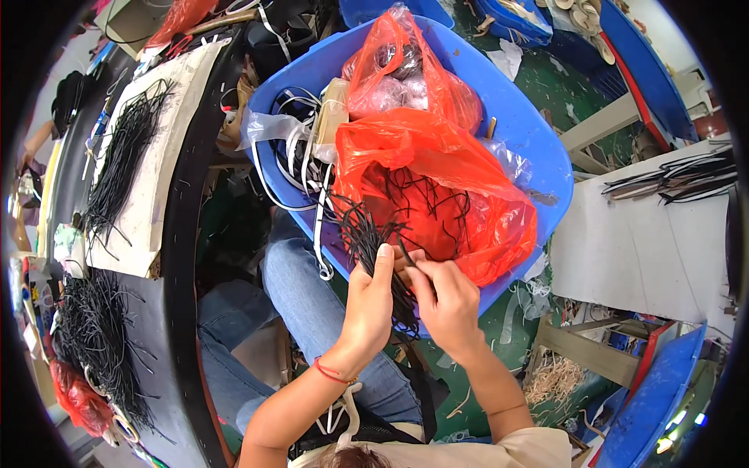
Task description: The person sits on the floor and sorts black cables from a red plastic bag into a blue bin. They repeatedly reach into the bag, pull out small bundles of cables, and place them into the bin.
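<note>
My left hand [371, 300] is closed round a bundle of thin black cords [362, 234], whose loose ends fan out above and hang below the fingers. Close beside it, my right hand [445, 300] pinches a black cord [405, 251] at the bundle's edge. Both hands are over the near rim of a blue plastic tub [530, 148]. Just beyond them lies an open red plastic bag [499, 226] with more black cords [425, 199] inside. Where the pinched cord ends is hidden by my fingers.
Farther back in the tub sits a tied red bag [413, 86]; white-edged straps [292, 140] coil at its left. Black cords lie on a pale board [148, 156] and on the dark table [168, 327] at left. A white table [647, 242] with black strips stands right.
</note>
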The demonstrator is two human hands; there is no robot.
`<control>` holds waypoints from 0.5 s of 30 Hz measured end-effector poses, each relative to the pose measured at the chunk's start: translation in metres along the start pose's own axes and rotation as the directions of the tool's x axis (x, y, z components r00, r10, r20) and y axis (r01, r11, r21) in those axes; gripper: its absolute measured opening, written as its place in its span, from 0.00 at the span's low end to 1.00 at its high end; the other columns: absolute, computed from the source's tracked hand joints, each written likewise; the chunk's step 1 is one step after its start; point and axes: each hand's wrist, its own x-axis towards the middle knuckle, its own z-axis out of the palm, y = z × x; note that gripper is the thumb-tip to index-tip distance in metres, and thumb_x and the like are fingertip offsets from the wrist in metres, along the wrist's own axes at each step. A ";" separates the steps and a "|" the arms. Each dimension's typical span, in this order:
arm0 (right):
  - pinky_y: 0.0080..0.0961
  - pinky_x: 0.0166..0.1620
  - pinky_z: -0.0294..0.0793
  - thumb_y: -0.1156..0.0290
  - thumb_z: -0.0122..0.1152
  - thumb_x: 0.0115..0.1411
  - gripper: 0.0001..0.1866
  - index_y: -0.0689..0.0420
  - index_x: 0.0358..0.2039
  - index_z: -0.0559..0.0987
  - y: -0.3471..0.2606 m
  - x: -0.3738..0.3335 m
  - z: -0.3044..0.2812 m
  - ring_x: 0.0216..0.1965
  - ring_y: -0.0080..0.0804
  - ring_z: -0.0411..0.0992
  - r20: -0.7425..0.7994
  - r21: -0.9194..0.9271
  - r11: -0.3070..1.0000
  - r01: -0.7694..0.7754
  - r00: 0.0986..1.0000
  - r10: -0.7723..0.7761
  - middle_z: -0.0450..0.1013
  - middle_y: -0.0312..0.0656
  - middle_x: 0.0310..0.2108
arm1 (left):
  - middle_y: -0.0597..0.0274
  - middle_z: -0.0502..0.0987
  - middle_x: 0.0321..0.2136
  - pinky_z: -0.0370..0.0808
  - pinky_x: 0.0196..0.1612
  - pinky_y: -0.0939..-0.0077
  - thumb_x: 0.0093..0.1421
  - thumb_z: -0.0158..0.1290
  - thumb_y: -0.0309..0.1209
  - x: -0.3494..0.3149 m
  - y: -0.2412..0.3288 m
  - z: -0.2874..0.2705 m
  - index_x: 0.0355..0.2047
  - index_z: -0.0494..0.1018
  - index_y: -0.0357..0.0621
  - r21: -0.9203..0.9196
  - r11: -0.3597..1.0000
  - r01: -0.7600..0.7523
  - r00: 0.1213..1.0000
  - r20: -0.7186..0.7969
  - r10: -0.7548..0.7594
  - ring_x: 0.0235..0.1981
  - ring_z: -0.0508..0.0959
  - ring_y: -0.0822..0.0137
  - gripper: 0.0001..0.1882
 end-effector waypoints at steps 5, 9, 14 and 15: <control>0.33 0.22 0.66 0.77 0.62 0.50 0.07 0.60 0.27 0.72 -0.020 -0.011 0.008 0.19 0.41 0.68 -0.002 0.090 0.992 -0.084 0.996 0.084 0.67 0.44 0.19 | 0.60 0.74 0.28 0.73 0.43 0.71 0.66 0.40 0.37 -0.010 0.009 0.007 0.38 0.67 0.37 -0.039 0.999 -0.037 0.999 -0.007 0.037 0.36 0.76 0.66 0.15; 0.33 0.26 0.67 0.80 0.61 0.49 0.07 0.60 0.30 0.72 -0.030 -0.020 0.009 0.23 0.42 0.68 0.099 0.252 0.968 -0.019 0.995 -0.006 0.67 0.45 0.22 | 0.69 0.64 0.18 0.70 0.28 0.77 0.64 0.43 0.40 -0.021 0.027 0.001 0.34 0.67 0.39 0.159 0.978 -0.138 0.978 -0.135 0.160 0.20 0.68 0.74 0.14; 0.37 0.29 0.69 0.75 0.52 0.53 0.03 0.61 0.28 0.72 0.048 -0.011 0.003 0.24 0.46 0.68 0.326 0.123 0.992 0.026 0.943 -0.065 0.68 0.49 0.22 | 0.76 0.54 0.15 0.46 0.13 0.87 0.65 0.43 0.38 -0.045 0.098 -0.027 0.33 0.67 0.41 0.063 0.918 -0.392 0.896 -0.202 0.396 0.13 0.50 0.85 0.13; 0.39 0.29 0.69 0.74 0.50 0.54 0.05 0.61 0.26 0.72 0.081 0.001 0.008 0.24 0.48 0.68 0.300 0.054 0.998 0.019 0.953 -0.034 0.68 0.50 0.22 | 0.76 0.54 0.16 0.46 0.13 0.88 0.65 0.42 0.37 -0.049 0.109 -0.025 0.33 0.67 0.41 0.036 0.911 -0.412 0.882 -0.237 0.408 0.13 0.49 0.85 0.12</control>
